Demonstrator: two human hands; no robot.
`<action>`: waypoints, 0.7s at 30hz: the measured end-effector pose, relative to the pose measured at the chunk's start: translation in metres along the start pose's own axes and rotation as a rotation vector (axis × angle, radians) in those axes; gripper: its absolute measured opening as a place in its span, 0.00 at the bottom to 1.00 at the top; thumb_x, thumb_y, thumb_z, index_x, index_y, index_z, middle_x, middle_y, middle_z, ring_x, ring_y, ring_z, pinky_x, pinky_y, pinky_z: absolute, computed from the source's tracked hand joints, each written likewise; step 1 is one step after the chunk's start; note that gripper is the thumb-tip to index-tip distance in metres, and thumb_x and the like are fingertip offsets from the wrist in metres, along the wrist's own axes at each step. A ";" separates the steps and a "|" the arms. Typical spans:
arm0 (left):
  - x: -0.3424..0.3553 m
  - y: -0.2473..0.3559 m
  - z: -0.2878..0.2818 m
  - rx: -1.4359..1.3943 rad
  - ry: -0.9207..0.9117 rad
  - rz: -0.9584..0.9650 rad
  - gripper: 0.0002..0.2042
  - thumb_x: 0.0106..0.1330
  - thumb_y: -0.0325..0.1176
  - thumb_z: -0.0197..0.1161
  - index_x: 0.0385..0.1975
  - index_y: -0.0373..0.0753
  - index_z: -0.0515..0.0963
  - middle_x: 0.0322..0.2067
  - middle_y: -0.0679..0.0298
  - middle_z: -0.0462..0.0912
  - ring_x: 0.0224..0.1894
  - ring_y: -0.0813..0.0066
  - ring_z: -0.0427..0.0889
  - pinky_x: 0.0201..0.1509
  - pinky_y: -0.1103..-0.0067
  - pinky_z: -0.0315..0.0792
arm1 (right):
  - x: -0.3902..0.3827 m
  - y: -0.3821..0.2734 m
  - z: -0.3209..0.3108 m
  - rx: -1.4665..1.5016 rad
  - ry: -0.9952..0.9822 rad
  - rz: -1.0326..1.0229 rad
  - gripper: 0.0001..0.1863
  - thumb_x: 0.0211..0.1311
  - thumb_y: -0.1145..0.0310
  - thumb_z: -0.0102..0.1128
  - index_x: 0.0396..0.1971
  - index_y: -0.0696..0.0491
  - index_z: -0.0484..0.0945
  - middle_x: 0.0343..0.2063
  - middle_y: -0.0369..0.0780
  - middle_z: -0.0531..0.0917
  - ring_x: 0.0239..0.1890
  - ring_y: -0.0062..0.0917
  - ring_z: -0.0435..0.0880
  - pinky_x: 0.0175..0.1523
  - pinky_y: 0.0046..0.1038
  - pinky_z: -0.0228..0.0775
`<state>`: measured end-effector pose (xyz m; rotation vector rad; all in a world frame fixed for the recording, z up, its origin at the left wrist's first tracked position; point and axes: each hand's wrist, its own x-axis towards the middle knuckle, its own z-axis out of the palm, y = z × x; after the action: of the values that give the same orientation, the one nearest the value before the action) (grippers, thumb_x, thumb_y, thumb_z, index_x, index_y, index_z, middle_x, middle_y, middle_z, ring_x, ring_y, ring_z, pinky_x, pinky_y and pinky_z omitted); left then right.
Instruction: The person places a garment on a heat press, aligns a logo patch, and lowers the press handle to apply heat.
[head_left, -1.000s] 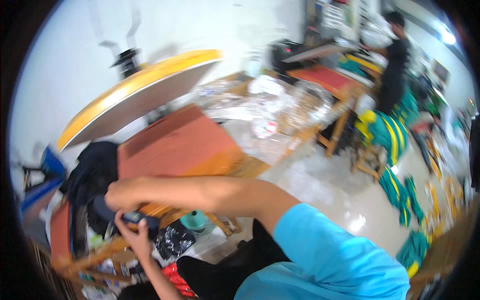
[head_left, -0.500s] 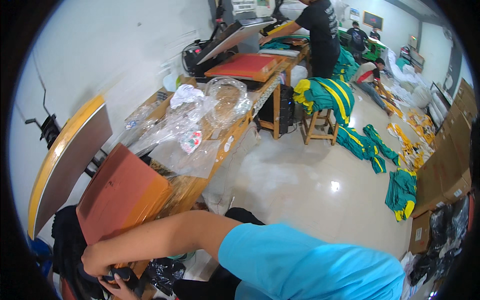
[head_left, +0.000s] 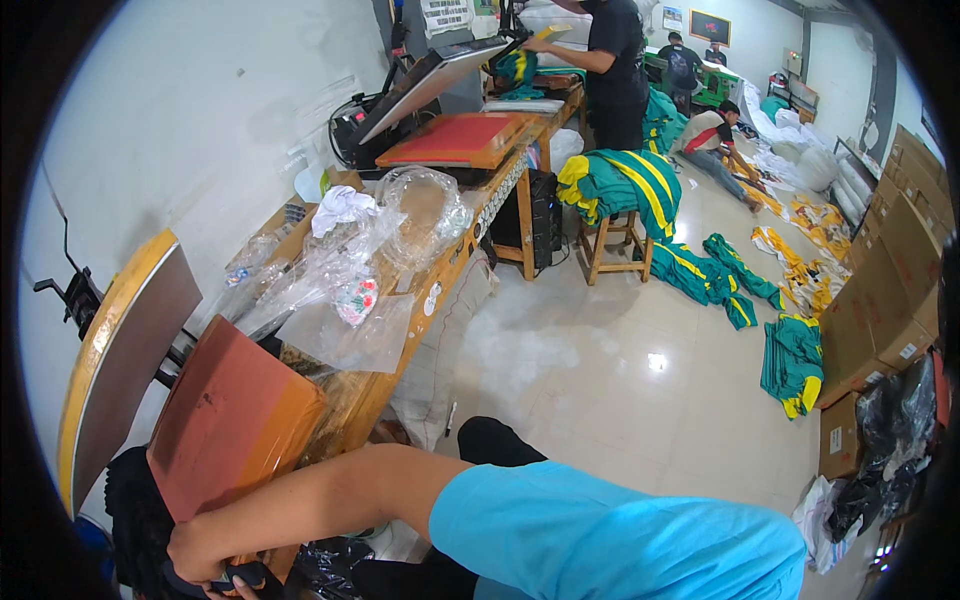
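Observation:
My right arm, in a light blue sleeve, reaches to the lower left, past the near corner of a heat press's red-orange padded bed (head_left: 235, 405). My right hand (head_left: 195, 553) is closed on a piece of black cloth (head_left: 250, 573) beside that bed; its fingertips are mostly hidden. Only a few fingers of my left hand (head_left: 243, 589) show at the lower edge, closed on the same cloth from below. More black fabric (head_left: 135, 515) hangs at the bed's left side. The press's upper plate (head_left: 130, 365), yellow-edged, stands tilted up behind it.
Clear plastic bags (head_left: 335, 255) cover the wooden bench (head_left: 400, 350). A second press (head_left: 455, 140) stands farther along, with a person in black beside it. Green-yellow garments (head_left: 625, 190) lie on a stool and the floor. Cardboard boxes (head_left: 890, 300) line the right.
The view has shifted slightly. My hands sit a little lower, with less of the left hand showing. The person in black now lifts a green-yellow garment at the far press.

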<state>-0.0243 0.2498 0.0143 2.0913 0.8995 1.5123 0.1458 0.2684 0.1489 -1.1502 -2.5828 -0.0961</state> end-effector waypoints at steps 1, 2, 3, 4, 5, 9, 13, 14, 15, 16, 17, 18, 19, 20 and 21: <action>0.000 -0.001 0.000 0.005 -0.004 -0.020 0.41 0.72 0.53 0.73 0.75 0.32 0.64 0.65 0.44 0.75 0.60 0.50 0.78 0.64 0.60 0.74 | 0.001 0.000 -0.001 -0.008 -0.012 -0.006 0.12 0.63 0.60 0.69 0.41 0.48 0.95 0.44 0.47 0.93 0.49 0.44 0.91 0.51 0.44 0.82; 0.000 -0.001 0.000 0.010 -0.007 -0.040 0.42 0.72 0.53 0.73 0.76 0.32 0.64 0.65 0.44 0.75 0.61 0.50 0.78 0.64 0.59 0.74 | 0.002 0.001 -0.002 -0.016 -0.024 -0.011 0.12 0.62 0.61 0.69 0.41 0.48 0.95 0.44 0.48 0.93 0.49 0.44 0.91 0.51 0.44 0.82; -0.001 -0.001 -0.001 0.021 -0.007 -0.059 0.42 0.72 0.54 0.73 0.76 0.32 0.64 0.65 0.44 0.75 0.61 0.50 0.78 0.64 0.59 0.74 | 0.003 -0.001 -0.003 -0.012 -0.017 -0.016 0.12 0.62 0.61 0.69 0.41 0.49 0.95 0.44 0.48 0.93 0.49 0.44 0.92 0.51 0.45 0.82; -0.001 -0.004 -0.003 0.036 -0.001 -0.048 0.42 0.72 0.54 0.73 0.76 0.32 0.63 0.65 0.44 0.75 0.61 0.50 0.78 0.64 0.59 0.74 | 0.003 -0.003 -0.003 -0.007 -0.012 -0.021 0.13 0.62 0.61 0.70 0.41 0.49 0.94 0.44 0.48 0.93 0.49 0.44 0.92 0.51 0.45 0.82; -0.001 -0.010 -0.005 0.051 0.004 -0.037 0.43 0.72 0.55 0.73 0.76 0.32 0.63 0.65 0.44 0.75 0.61 0.50 0.78 0.64 0.59 0.74 | 0.003 -0.004 -0.003 -0.003 -0.006 -0.025 0.13 0.62 0.62 0.70 0.41 0.50 0.94 0.44 0.48 0.93 0.49 0.44 0.92 0.51 0.45 0.82; -0.002 0.026 0.005 -0.040 -0.042 -0.117 0.43 0.73 0.55 0.72 0.76 0.33 0.63 0.65 0.43 0.75 0.62 0.49 0.78 0.64 0.59 0.74 | -0.001 -0.007 0.001 -0.030 0.035 0.044 0.14 0.64 0.59 0.70 0.41 0.54 0.94 0.44 0.47 0.93 0.49 0.44 0.92 0.51 0.45 0.83; -0.003 0.017 0.000 -0.003 -0.023 -0.099 0.42 0.73 0.54 0.72 0.77 0.32 0.62 0.66 0.42 0.75 0.62 0.48 0.78 0.65 0.59 0.74 | -0.001 -0.013 -0.012 -0.100 0.016 -0.043 0.17 0.67 0.56 0.70 0.41 0.55 0.93 0.45 0.47 0.93 0.50 0.43 0.91 0.51 0.45 0.83; -0.002 0.012 -0.001 0.013 -0.020 -0.096 0.42 0.73 0.54 0.72 0.76 0.32 0.62 0.66 0.42 0.74 0.62 0.48 0.79 0.65 0.59 0.74 | 0.000 -0.013 -0.015 -0.121 0.009 -0.071 0.17 0.67 0.56 0.69 0.42 0.55 0.93 0.45 0.47 0.93 0.50 0.43 0.91 0.51 0.45 0.83; -0.001 0.011 -0.001 0.028 -0.015 -0.094 0.42 0.73 0.54 0.72 0.76 0.32 0.62 0.67 0.42 0.74 0.62 0.48 0.79 0.65 0.59 0.75 | -0.002 -0.014 -0.017 -0.132 0.003 -0.074 0.17 0.68 0.56 0.69 0.42 0.54 0.93 0.45 0.47 0.93 0.50 0.43 0.92 0.51 0.45 0.83; -0.001 0.011 -0.001 0.030 -0.016 -0.088 0.42 0.74 0.53 0.72 0.76 0.32 0.62 0.67 0.42 0.74 0.62 0.48 0.79 0.65 0.59 0.75 | -0.003 -0.015 -0.018 -0.142 -0.004 -0.078 0.16 0.68 0.57 0.68 0.42 0.54 0.93 0.45 0.46 0.93 0.50 0.43 0.92 0.51 0.45 0.83; -0.001 0.012 0.000 0.033 -0.017 -0.083 0.42 0.74 0.53 0.71 0.76 0.31 0.62 0.66 0.42 0.75 0.62 0.48 0.79 0.64 0.59 0.75 | -0.005 -0.016 -0.019 -0.152 -0.010 -0.082 0.16 0.68 0.57 0.68 0.43 0.54 0.93 0.45 0.46 0.93 0.50 0.42 0.92 0.51 0.45 0.83; 0.000 0.013 0.001 0.032 -0.016 -0.077 0.41 0.74 0.53 0.71 0.76 0.31 0.62 0.66 0.42 0.75 0.62 0.48 0.79 0.64 0.59 0.75 | -0.005 -0.016 -0.019 -0.161 -0.015 -0.084 0.16 0.68 0.57 0.68 0.43 0.54 0.93 0.45 0.46 0.93 0.50 0.42 0.92 0.51 0.45 0.83; 0.000 0.013 0.002 0.028 -0.012 -0.077 0.41 0.74 0.53 0.71 0.76 0.31 0.62 0.66 0.41 0.75 0.61 0.47 0.79 0.64 0.59 0.75 | -0.006 -0.017 -0.019 -0.170 -0.020 -0.087 0.16 0.68 0.58 0.67 0.43 0.54 0.93 0.45 0.46 0.93 0.50 0.42 0.92 0.51 0.45 0.83; 0.000 0.011 0.002 0.023 -0.007 -0.078 0.41 0.74 0.52 0.71 0.76 0.31 0.63 0.66 0.41 0.75 0.61 0.47 0.79 0.64 0.59 0.75 | -0.007 -0.017 -0.019 -0.179 -0.026 -0.089 0.15 0.68 0.58 0.67 0.43 0.53 0.93 0.45 0.46 0.93 0.50 0.42 0.92 0.50 0.45 0.83; 0.000 0.011 0.002 0.018 -0.004 -0.078 0.40 0.75 0.52 0.71 0.76 0.31 0.63 0.66 0.41 0.75 0.61 0.47 0.80 0.63 0.59 0.75 | -0.007 -0.016 -0.016 -0.182 -0.015 -0.083 0.15 0.68 0.58 0.67 0.43 0.53 0.93 0.45 0.46 0.93 0.50 0.42 0.92 0.50 0.45 0.83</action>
<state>-0.0191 0.2417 0.0209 2.0466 0.9854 1.4649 0.1421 0.2495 0.1635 -1.1074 -2.6805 -0.3488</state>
